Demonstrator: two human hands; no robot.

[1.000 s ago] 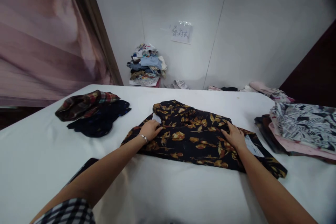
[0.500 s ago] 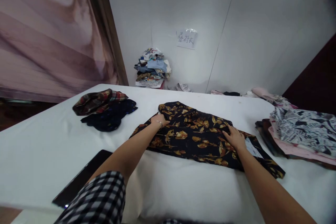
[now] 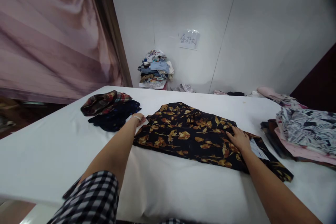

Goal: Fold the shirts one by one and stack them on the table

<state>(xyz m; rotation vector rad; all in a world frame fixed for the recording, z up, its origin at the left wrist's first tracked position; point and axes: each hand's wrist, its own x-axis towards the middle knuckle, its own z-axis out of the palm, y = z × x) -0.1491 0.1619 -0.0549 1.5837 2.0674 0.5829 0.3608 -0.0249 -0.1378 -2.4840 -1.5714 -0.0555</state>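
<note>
Shirt: dark floral shirt (image 3: 191, 134) lies mid-desk (image 3: 52, 154), long axis left to right, slanting toward the near right corner.
Progress: partly folded, I judge; body flat, right end loose with a white tag showing.
Left hand: left hand (image 3: 138, 119) at the shirt's left edge; grip state unclear.
Right hand: right hand (image 3: 238, 138) pressed flat, fingers released.
Nearby: plaid and navy clothes (image 3: 110, 110) left, stacked garments (image 3: 304, 133) right.

Shirt (image 3: 194, 134): black, gold-orange leaf print. Bench (image 3: 52, 154): white cover. Folded shirt (image 3: 103, 101) at far left: red-green plaid, over navy garment (image 3: 115, 117). Right-edge pile (image 3: 304, 129): black-white print top, pink beneath. Sleeve (image 3: 91, 199): black-white check.
</note>
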